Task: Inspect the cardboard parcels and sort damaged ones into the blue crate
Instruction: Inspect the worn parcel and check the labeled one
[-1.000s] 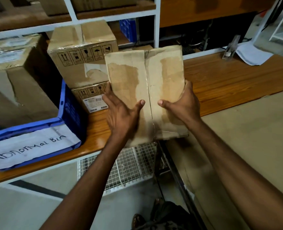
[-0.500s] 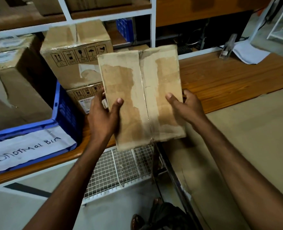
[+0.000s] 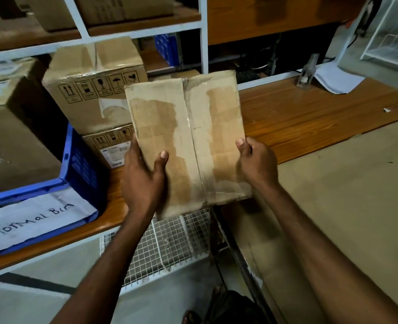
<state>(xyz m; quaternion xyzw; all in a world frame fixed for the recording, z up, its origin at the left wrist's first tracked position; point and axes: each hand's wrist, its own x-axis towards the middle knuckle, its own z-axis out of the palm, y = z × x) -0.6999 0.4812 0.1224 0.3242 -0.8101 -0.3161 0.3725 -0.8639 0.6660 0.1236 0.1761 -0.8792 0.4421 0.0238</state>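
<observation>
Head view: cardboard parcel (image 3: 188,141) held in the air in front of the wooden surface (image 3: 310,118), broad face toward the camera, long axis running near-to-far, top edge tilted away. Shape flat, rectangular. Face scuffed; torn paper patches expose darker brown layer; clear tape along the centre seam, wrinkled. Left hand (image 3: 142,181) grips the left edge, thumb pressed on the face, fingers hidden behind. Right hand (image 3: 256,164) grips the right edge, thumb on the front. Blue crate (image 3: 81,164) stands left on the surface, paper label handwritten "Abnormal Bin". Two stacked cartons (image 3: 93,97) with handling symbols sit just beside the crate.
</observation>
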